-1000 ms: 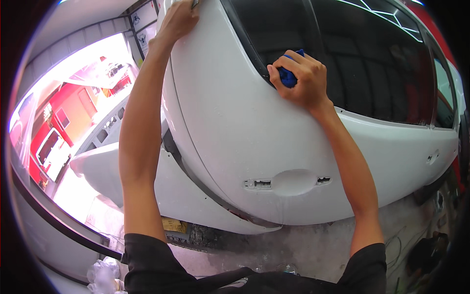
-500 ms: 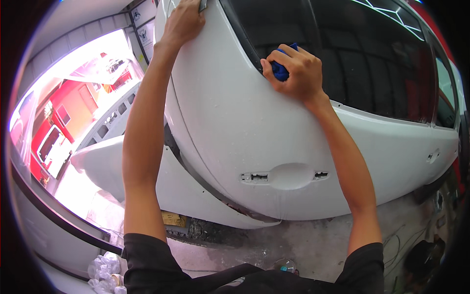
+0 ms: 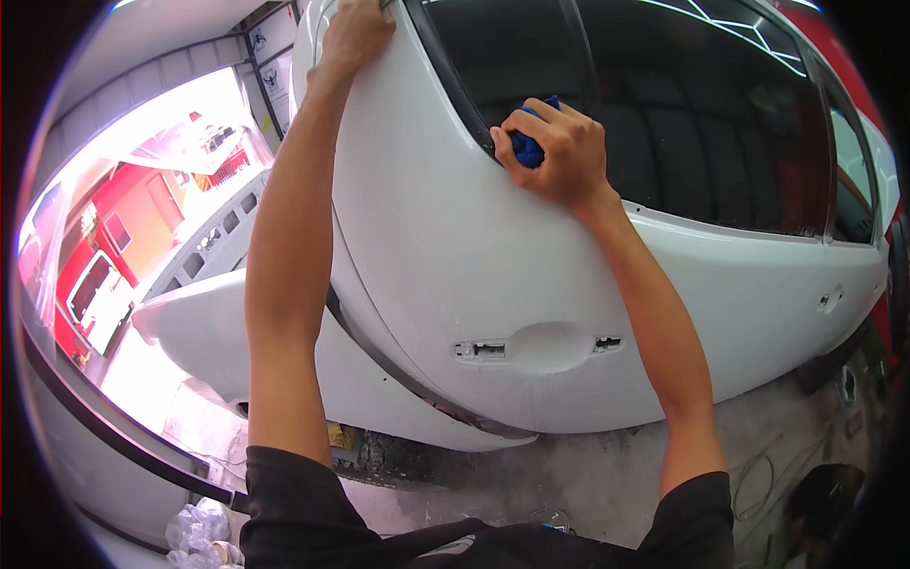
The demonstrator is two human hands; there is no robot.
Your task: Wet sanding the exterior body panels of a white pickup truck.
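My right hand [image 3: 566,156] grips a crumpled blue cloth [image 3: 527,149], pressed against the lower edge of the dark side window [image 3: 701,133] of a white car. Up at the top edge, my left hand [image 3: 358,36] is closed over the white panel near the front window pillar. A sliver of something greyish shows beside its fingers, too little to name. Below the right hand, the white door [image 3: 474,256] has a handle recess [image 3: 550,347] with no handle fitted and open slots at both ends. Small droplets or specks dot the door's paint.
A white fender [image 3: 379,398] stands off the body at the lower left, above a dark tyre. Crumpled clear plastic [image 3: 199,536] lies at the bottom left. A cable [image 3: 754,488] loops over the grey floor near a dark rounded shape [image 3: 825,498] at the lower right.
My right hand with the blue cloth sits slightly further left and lower in the picture. The whole view has shifted a little. My left hand stays at the top edge.
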